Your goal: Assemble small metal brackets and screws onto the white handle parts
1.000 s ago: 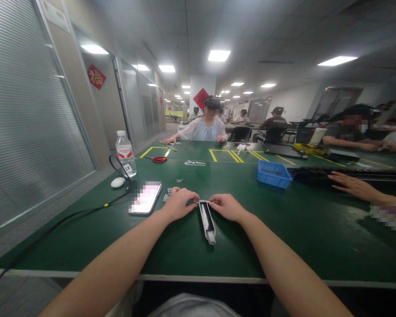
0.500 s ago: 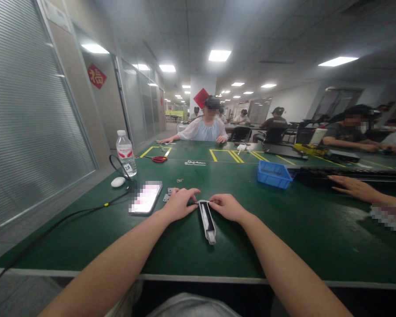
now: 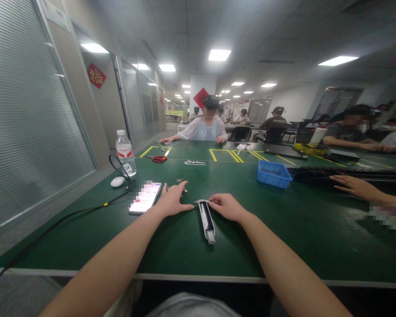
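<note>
Lying on grn tbl (image 3: 284,233), white device (image 3: 204,216), ceiling lts (image 3: 219,55), glass wall (image 3: 139,101)

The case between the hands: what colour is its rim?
White rim on the case, best seen in the head view.

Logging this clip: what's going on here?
At a green table, a person's right hand touches the far end of a narrow white casing; its exact grip is unclear. The left hand is spread open between the casing and a lit phone. A blue bin stands farther right.
</note>
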A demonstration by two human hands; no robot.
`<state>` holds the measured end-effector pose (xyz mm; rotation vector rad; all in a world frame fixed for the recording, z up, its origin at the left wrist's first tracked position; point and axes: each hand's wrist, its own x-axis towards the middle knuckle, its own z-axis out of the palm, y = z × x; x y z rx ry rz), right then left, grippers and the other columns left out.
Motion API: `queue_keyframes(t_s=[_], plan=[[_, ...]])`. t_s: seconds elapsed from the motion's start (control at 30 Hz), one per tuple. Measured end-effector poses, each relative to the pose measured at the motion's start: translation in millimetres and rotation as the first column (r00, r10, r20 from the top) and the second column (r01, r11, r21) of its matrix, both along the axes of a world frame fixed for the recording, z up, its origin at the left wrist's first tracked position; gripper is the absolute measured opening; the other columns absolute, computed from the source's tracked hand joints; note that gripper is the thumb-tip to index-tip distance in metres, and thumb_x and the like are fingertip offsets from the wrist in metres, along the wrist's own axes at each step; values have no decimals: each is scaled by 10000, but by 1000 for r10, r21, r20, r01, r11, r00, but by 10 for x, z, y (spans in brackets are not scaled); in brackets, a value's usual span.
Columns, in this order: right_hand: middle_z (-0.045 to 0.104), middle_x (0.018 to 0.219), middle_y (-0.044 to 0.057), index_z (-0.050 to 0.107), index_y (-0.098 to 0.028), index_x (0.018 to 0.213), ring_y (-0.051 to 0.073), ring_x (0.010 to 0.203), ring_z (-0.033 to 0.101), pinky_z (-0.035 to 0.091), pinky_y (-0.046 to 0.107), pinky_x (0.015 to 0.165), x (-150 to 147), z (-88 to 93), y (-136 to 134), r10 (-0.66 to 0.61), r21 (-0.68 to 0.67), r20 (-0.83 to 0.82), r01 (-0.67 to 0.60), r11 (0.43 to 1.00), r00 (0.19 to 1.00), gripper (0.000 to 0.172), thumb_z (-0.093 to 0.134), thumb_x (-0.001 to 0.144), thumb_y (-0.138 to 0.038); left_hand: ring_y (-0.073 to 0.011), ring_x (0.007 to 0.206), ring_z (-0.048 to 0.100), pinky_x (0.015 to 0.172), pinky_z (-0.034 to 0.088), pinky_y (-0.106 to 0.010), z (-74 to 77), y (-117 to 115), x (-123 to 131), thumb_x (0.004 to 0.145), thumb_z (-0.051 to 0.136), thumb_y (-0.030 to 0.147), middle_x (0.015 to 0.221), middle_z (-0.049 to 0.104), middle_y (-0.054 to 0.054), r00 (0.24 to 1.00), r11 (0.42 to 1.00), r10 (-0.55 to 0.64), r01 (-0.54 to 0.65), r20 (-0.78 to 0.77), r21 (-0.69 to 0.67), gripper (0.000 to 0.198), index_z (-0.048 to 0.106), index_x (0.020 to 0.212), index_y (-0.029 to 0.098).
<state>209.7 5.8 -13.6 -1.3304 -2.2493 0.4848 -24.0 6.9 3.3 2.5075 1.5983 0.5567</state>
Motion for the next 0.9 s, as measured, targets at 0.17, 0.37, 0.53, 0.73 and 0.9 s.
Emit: queue_keyframes(t_s=[0.17,0.37,0.53,0.73,0.9], plan=[[592,626,5,688,-178,883,104,557,477,330,222,528,3,0,-1,1,-2,6,-1,1000,1000,280,494,825,-371,-305,1217,422,1027,3,-629,-19,14,-13,689,601,571,1252,540,-122,1000,999,-25,25,4,-36,865,216,1382,223],[576,609,-3,686,-181,868,98,540,464,321,217,514,3,-22,10,4,2,-6,-4,1000,1000,278,495,824,-378,-289,1151,478,1013,-2,-646,3,-4,-6,688,627,524,1140,606,-90,998,998,-49,50,27,-24,811,263,1353,235],[578,613,-1,688,-180,877,99,542,465,319,218,512,-2,-1,5,1,-7,0,-1,1000,1000,274,501,823,-372,-269,1068,528,1013,38,-643,21,-17,14,703,622,492,1036,637,-57,998,999,-53,53,39,-7,738,308,1321,240],[566,600,-3,688,-180,874,100,543,462,316,219,516,1,7,-2,-4,-4,13,4,1000,1000,278,493,826,-372,-214,1043,543,1019,51,-633,-31,29,-3,737,528,167,930,661,12,996,997,-73,73,55,-3,581,339,1273,291],[586,622,2,688,-181,877,102,551,471,327,219,527,6,-22,16,2,1,9,-2,1000,1000,267,501,821,-363,-209,1025,556,1018,82,-623,-47,39,-9,749,501,141,906,671,26,995,996,-89,89,35,14,525,387,1236,300]])
